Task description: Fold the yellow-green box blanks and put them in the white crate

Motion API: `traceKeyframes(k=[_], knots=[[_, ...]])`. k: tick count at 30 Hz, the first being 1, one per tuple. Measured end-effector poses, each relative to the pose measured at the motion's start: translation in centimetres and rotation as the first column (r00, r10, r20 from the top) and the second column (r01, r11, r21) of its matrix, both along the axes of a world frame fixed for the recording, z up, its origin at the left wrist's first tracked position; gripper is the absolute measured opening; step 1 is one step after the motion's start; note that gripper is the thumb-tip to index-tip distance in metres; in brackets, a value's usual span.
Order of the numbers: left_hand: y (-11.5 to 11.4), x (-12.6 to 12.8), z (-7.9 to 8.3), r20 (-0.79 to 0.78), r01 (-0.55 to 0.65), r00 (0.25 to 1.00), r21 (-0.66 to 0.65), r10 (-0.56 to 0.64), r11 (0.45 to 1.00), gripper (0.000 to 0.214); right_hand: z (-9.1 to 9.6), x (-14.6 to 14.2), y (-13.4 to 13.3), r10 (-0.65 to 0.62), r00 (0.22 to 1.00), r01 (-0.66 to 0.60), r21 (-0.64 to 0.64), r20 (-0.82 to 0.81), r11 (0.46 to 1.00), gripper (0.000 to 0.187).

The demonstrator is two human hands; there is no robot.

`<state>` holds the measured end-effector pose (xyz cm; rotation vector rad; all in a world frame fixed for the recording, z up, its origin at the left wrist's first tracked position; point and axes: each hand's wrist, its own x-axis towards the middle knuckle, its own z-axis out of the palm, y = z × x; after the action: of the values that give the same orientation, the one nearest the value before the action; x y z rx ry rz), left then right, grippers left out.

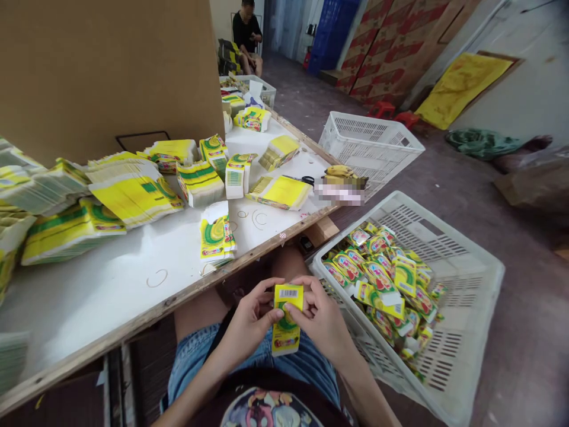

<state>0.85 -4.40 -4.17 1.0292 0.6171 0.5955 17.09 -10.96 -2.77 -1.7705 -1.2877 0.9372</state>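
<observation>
A yellow and green printed carton [285, 343] is held upright over my lap, its barcode end at the top. My left hand [256, 315] grips its left side, thumb on the front face. On the right side my right hand [320, 314] has its thumb pressed on the front and its fingers behind the upper edge. The fingers behind the carton are partly hidden. Ahead on the table edge stands a small stack of flat cartons [217, 232]. To the right, a white plastic crate [462, 332] holds a heap of folded cartons [377, 276].
Bundles of flat cartons [133, 198] cover the white table [111, 279]. Scissors [306, 179] and bananas [340, 172] lie by its right edge. A second white crate [373, 139] stands beyond. A tall cardboard sheet [106, 77] blocks the back left. A person [247, 35] sits far back.
</observation>
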Motion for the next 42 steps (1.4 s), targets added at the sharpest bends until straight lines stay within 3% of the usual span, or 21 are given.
traceKeyframes(k=[7,12,16,20,25,30,32,34,36,37,38,39,40,41,42], knots=[[0.0,0.1,0.1,-0.04,0.007,0.999,0.018,-0.006,1.0,0.05,-0.2,-0.1,0.3,-0.089,0.99,0.085,0.04,0.112,0.996,0.029],[0.4,-0.1,0.4,-0.029,-0.027,0.999,-0.017,0.026,0.999,0.049,-0.3,0.8,0.0,-0.006,0.994,0.02,0.131,-0.106,0.991,0.032],[0.3,0.3,0.7,0.003,-0.026,1.0,-0.055,0.026,0.998,0.047,0.0,1.2,-0.3,-0.107,0.98,0.137,0.176,-0.17,0.975,0.026],[-0.3,1.0,0.6,0.022,-0.056,0.998,-0.038,0.056,0.998,0.044,0.6,1.0,-0.4,-0.13,0.96,0.18,0.193,-0.248,0.964,0.023],[-0.5,1.0,0.5,0.025,-0.144,0.99,0.128,0.142,0.981,0.028,1.1,0.3,-0.3,-0.127,0.946,0.225,0.323,-0.3,0.919,0.011],[-0.7,0.7,0.9,0.004,-0.235,0.97,0.267,0.243,0.934,0.017,1.0,-1.2,-0.4,-0.116,0.938,0.241,0.374,-0.325,0.896,0.016],[-0.6,0.5,1.2,-0.018,-0.203,0.976,0.3,0.218,0.932,0.021,1.3,-1.1,-0.6,-0.12,0.953,0.223,0.377,-0.277,0.899,0.016],[0.0,-0.1,1.6,-0.088,-0.193,0.964,0.41,0.249,0.891,0.026,1.9,0.0,-1.0,-0.206,0.968,0.246,0.398,-0.142,0.884,0.014],[1.6,-1.2,1.8,-0.179,-0.252,0.883,0.6,0.434,0.759,0.031,2.6,2.2,-1.6,-0.417,0.906,0.334,0.483,0.073,0.81,0.012],[2.8,-2.0,1.7,-0.206,-0.294,0.789,0.702,0.58,0.649,0.034,2.9,3.6,-1.9,-0.595,0.786,0.393,0.607,0.169,0.691,0.01],[4.1,-2.8,1.5,-0.219,-0.323,0.667,0.777,0.712,0.541,0.039,3.1,5.0,-2.2,-0.685,0.681,0.384,0.671,0.257,0.634,0.014],[5.4,-3.7,1.2,-0.24,-0.319,0.553,0.824,0.798,0.468,0.046,3.2,6.3,-2.5,-0.735,0.587,0.379,0.687,0.34,0.62,0.019],[6.7,-4.6,0.8,-0.283,-0.292,0.447,0.85,0.848,0.438,0.053,3.1,7.3,-2.7,-0.756,0.53,0.369,0.697,0.385,0.614,0.024],[7.8,-5.5,0.4,-0.367,-0.25,0.365,0.847,0.856,0.47,0.056,3.0,7.9,-2.8,-0.752,0.522,0.361,0.695,0.402,0.622,0.027],[8.8,-6.2,-0.1,-0.458,-0.205,0.333,0.818,0.824,0.537,0.052,2.7,8.2,-2.8,-0.733,0.547,0.363,0.674,0.404,0.643,0.029]])
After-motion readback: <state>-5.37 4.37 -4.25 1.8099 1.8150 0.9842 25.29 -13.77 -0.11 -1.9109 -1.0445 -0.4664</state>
